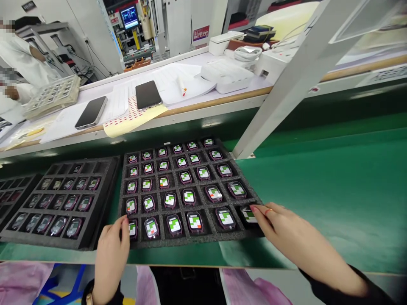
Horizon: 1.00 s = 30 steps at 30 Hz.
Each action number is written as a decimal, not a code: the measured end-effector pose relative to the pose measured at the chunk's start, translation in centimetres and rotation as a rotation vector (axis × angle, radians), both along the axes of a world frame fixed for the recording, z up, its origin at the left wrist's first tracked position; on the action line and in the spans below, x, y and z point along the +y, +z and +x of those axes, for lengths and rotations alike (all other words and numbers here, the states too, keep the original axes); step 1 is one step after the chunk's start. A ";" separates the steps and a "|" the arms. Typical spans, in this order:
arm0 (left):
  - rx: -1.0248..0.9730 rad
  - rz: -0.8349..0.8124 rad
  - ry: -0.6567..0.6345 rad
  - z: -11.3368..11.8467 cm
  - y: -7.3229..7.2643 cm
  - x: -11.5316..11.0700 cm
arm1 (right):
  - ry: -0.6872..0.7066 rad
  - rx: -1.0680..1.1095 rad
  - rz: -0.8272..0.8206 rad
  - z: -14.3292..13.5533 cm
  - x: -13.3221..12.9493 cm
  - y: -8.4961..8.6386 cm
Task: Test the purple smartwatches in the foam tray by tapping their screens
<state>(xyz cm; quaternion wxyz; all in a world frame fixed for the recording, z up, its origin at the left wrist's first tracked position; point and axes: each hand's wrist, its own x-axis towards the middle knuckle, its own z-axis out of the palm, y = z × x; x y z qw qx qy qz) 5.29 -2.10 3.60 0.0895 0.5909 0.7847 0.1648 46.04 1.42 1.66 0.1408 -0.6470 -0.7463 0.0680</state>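
I am pinching the light, flexible black foam tray (187, 243) of lit smartwatches (194, 221) at its near corners, left hand (111, 250) and right hand (280, 224), both hands lightly closed.

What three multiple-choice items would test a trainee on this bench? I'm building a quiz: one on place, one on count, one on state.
1. Where does the foam tray of lit smartwatches lie?
A. on the green conveyor belt
B. on the white shelf
C. on the floor

2. How many phones lie on the shelf?
A. none
B. two
C. five

3. How is the left hand?
A. clenched around a pen
B. holding a phone
C. gripping the tray's front-left corner

Key: 1 A, green belt shows around the tray; 2 B, two dark phones lie there; 3 C, its fingers hook over the corner, while the right hand holds the right corner.
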 end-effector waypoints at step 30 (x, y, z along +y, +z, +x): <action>-1.068 -0.186 0.031 -2.7 0.3 0.3 | -0.465 1.208 -0.679 0.7 2.3 -0.2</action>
